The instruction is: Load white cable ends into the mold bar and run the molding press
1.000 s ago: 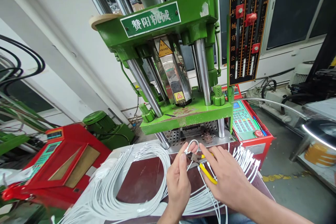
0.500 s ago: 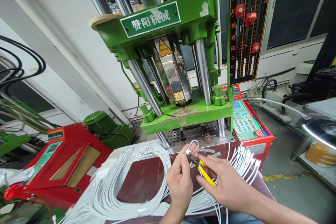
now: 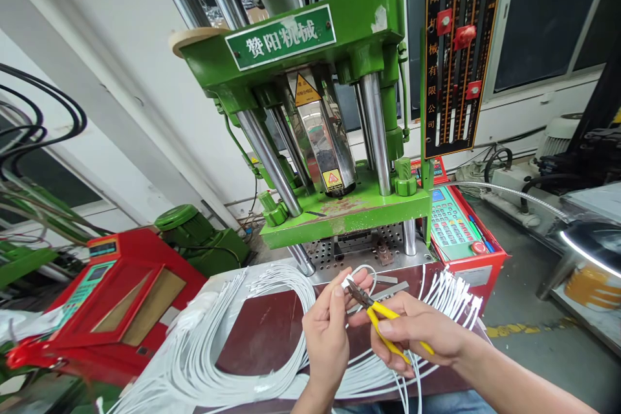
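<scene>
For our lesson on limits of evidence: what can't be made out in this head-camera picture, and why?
Head view:
Pinched white piece: partly covered by the left hand and pliers.
Pliers' handles: partly behind the right hand.
Green press: top cut off by the upper edge.
Keypad: lettering too small.

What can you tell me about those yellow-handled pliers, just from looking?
The yellow-handled pliers have dark, metallic-looking jaws and two smooth grips that look plastic-coated. The grips stand apart in the right hand, over the brown tabletop. The tool slants, jaws up toward the left hand, their tips at a small white piece there. Whether they bite it is too small to tell.
</scene>
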A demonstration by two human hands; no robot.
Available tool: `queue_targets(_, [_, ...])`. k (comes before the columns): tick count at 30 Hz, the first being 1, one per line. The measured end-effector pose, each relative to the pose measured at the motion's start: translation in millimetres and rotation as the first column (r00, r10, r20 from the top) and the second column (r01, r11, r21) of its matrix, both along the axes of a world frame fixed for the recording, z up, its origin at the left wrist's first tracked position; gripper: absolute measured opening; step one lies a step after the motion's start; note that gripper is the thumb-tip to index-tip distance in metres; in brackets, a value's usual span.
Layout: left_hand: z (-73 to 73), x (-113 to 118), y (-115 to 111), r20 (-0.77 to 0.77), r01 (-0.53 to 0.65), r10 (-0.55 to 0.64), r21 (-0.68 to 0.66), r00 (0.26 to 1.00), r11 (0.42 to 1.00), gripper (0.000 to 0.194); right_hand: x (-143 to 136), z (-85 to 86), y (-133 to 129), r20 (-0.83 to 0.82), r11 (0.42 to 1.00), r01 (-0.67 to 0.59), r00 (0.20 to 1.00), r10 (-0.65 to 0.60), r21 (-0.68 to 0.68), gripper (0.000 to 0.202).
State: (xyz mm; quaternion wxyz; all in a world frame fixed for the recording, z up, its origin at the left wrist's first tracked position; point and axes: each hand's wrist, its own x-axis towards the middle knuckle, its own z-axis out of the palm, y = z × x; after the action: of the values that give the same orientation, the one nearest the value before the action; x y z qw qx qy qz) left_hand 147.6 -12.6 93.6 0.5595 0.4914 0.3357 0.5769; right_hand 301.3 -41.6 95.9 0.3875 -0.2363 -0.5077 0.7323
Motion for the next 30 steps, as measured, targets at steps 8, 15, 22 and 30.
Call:
queue_targets(8, [-5.3,0.5,1.5,-0.151,-0.067,0.100,0.208,0.983,0.976,0.037,-8.5,7.7,-19.0,0.440,0.517,0.174,0.344,-0.829,0.838,0.050])
queue_targets(15, [-6.9,-0.2,1.8,-0.266,-0.116,0.226,0.374,0.937,0.920,0.033,-11.2,-6.4,-17.1,0.414,0.430,0.052,0.188,-0.891,0.901,0.055])
queue_targets(22, [-7.8,-1.0,2.2,-0.193,-0.044,0.110,0.320,0.975,0.946,0.035,0.5,22.4,-16.3,0.516,0.782,0.182,0.659,-0.547,0.596,0.017])
queue_targets(30, [-1.1,-2.5,3.3,0.001,0.028,-0.028,0.148,1.000,0.989,0.038,4.2,9.8,-7.2,0.199,0.995,0.029,0.979,-0.047,0.094,0.037])
